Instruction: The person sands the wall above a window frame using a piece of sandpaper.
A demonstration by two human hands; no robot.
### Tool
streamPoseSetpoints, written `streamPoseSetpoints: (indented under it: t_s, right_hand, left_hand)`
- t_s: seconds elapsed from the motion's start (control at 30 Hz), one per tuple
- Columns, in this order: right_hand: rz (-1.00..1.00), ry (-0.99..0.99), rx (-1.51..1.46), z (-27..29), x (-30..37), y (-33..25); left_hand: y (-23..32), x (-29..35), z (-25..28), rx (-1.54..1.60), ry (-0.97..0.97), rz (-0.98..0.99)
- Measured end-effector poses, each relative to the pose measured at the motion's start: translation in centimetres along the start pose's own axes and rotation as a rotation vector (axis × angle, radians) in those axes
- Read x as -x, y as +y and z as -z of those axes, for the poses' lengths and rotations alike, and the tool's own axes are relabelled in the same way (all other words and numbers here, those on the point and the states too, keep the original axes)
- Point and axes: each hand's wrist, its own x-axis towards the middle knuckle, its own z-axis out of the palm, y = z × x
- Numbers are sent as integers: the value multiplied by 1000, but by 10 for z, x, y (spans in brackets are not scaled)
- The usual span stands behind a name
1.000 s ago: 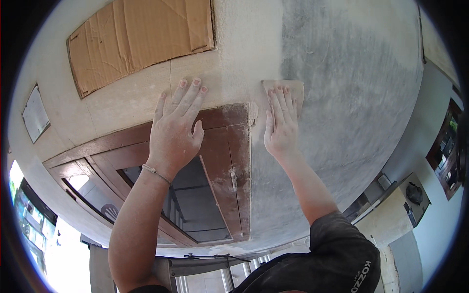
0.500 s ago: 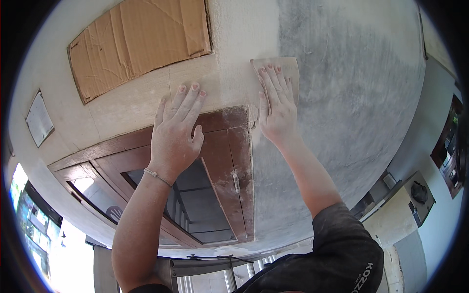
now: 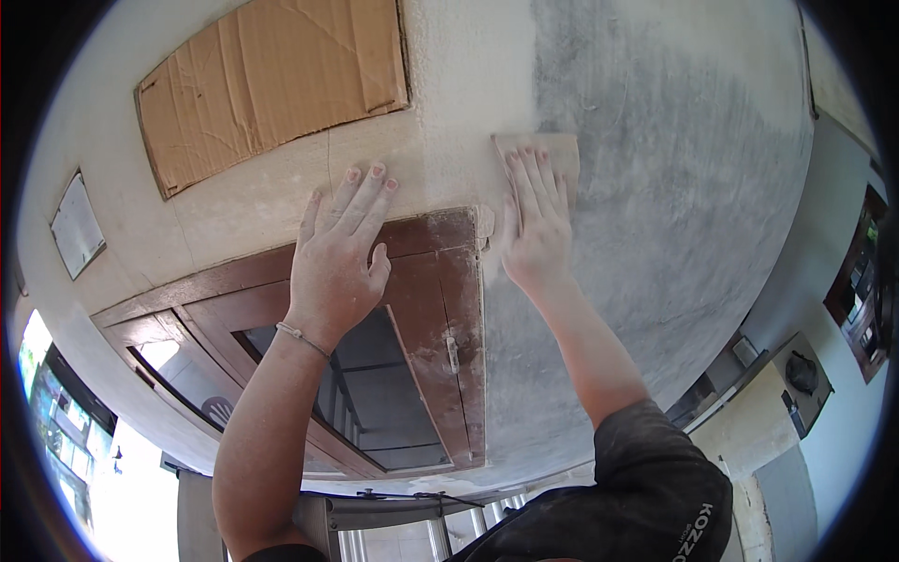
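Note:
My right hand (image 3: 540, 220), pale with dust, presses a beige sheet of sandpaper (image 3: 567, 155) flat against the wall. Its fingers point up and lie over the sheet, whose top edge shows above the fingertips. Under the sheet, the wall (image 3: 655, 215) passes from whitish plaster into a grey patch. My left hand (image 3: 342, 253) rests with spread fingers on the wall just above the brown wooden door frame (image 3: 440, 229). It holds nothing, and dust coats its fingers too.
Corrugated cardboard (image 3: 272, 84) covers a wall area above my left hand. A white plate (image 3: 77, 225) is fixed farther left. Below are glass panes (image 3: 379, 389) and a metal latch (image 3: 452, 356). Metal ladder-like rails (image 3: 438, 539) stand beneath me. A window (image 3: 857, 281) is at far right.
My right hand and the sandpaper have slid a short way down the wall and slightly right. The left hand stays in nearly the same place.

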Motion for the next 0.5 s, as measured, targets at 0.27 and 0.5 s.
streamPoseSetpoints:
  t_s: [0.27,0.5]
  right_hand:
    - [128,153,195,-4,-113,12]
    - [194,170,128,-3,-112,18]
  left_hand:
    - [3,2,-2,-6,-2,-1]
    - [3,2,-2,-35,1,6]
